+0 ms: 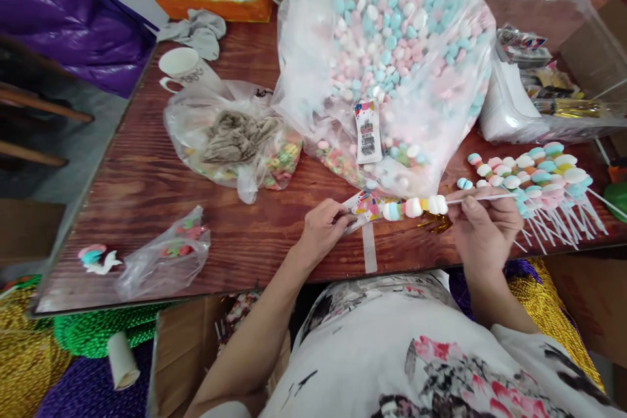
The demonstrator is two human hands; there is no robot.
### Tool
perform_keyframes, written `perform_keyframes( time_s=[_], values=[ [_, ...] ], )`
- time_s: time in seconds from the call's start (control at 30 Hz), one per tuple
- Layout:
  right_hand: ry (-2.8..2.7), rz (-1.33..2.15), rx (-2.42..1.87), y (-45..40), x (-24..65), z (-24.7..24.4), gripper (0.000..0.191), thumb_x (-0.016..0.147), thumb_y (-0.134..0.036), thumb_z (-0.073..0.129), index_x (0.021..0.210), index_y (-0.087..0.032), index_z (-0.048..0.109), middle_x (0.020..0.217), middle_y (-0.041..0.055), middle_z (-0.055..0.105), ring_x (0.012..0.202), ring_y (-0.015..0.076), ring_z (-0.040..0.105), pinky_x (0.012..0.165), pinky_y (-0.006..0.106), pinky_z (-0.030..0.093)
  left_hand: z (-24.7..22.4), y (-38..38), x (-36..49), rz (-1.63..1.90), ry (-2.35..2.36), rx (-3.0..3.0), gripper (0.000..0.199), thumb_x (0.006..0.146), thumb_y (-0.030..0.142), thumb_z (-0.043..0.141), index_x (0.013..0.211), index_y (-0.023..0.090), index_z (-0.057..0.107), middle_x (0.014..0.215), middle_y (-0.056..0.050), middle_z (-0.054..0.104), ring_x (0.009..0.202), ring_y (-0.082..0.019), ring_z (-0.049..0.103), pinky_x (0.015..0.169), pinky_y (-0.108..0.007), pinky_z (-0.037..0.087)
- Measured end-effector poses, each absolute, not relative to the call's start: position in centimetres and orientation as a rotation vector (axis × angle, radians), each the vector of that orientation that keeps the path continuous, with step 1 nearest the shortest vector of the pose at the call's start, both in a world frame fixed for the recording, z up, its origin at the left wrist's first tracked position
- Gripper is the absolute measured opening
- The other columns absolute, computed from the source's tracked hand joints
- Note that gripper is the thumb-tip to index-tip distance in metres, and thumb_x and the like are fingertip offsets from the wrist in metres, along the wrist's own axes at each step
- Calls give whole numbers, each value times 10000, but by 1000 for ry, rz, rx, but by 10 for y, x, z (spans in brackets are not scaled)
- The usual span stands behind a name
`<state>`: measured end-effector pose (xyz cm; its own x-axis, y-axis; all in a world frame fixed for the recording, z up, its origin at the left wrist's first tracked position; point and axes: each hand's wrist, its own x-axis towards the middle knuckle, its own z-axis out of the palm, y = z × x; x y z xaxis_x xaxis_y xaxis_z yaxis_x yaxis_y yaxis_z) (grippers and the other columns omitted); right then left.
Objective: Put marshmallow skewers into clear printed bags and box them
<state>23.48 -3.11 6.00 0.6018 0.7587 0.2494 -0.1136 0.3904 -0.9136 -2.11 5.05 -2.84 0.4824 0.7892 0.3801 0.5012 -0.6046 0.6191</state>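
My right hand [484, 230] is closed on the white stick of a candy skewer [414, 208], which lies level and carries white, blue, pink and yellow sweets. Pinched in my left hand [324, 230] is the edge of a small printed clear wrapper [367, 204]. The skewer's far end reaches to the wrapper; whether it is inside I cannot tell. Close below the skewer sit gold twist ties [435, 223]. To the right of my right hand, several finished-looking skewers [543, 176] are piled with their sticks toward me.
A large clear bag of pastel marshmallows [392, 46] fills the back middle, a stack of labels [367, 132] on it. Left stand another candy bag [279, 163], a mug [183, 68] and an orange box [215, 10]. A clear plastic bin [539, 0] is at right.
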Motion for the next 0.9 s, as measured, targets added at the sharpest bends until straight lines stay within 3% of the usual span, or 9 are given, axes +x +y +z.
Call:
perform_keyframes(
  time_s=[0.27,0.7,0.9],
  values=[
    [-804,689,-1080,-10,208,25,86,801,-177,702,791,-205,622,725,-16,706,551,105,605,512,240,468,-37,49,-25,927,1053,2309,124,848,183,652,738,176,594,692,12,586,642,-111,542,598,-235,425],
    [-895,685,-1050,-15,204,28,92,799,-165,707,820,-212,631,804,5,757,581,125,660,516,252,513,-38,44,-21,866,957,2594,191,895,144,536,719,195,481,735,-29,564,707,-159,510,657,-289,423],
    [-769,899,-1079,-11,209,23,103,783,-195,714,781,-190,611,672,-16,701,505,100,599,427,200,419,-39,43,-24,930,921,2477,179,892,156,535,726,194,481,713,-14,548,675,-146,497,628,-275,407]
  ],
)
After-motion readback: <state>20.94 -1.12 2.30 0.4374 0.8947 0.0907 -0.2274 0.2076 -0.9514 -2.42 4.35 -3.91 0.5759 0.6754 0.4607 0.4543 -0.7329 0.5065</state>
